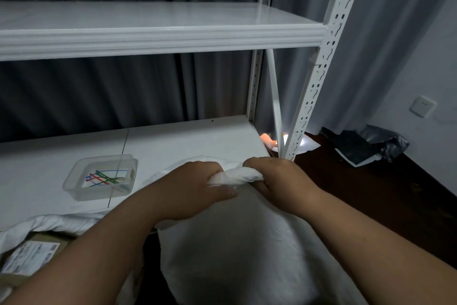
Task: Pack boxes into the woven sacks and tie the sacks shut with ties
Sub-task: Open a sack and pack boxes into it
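Observation:
A full white woven sack stands in front of me against the shelf edge. Its gathered, twisted neck runs between my two hands. My left hand grips the neck from the left and my right hand grips it from the right. A clear plastic tray on the lower shelf holds several coloured ties. At the bottom left a second white sack lies open around a cardboard box with a shipping label.
The white metal rack has a lower shelf board and an upper shelf, with a perforated upright at the right. Grey curtains hang behind. Crumpled dark plastic bags lie on the dark floor at the right, below a wall socket.

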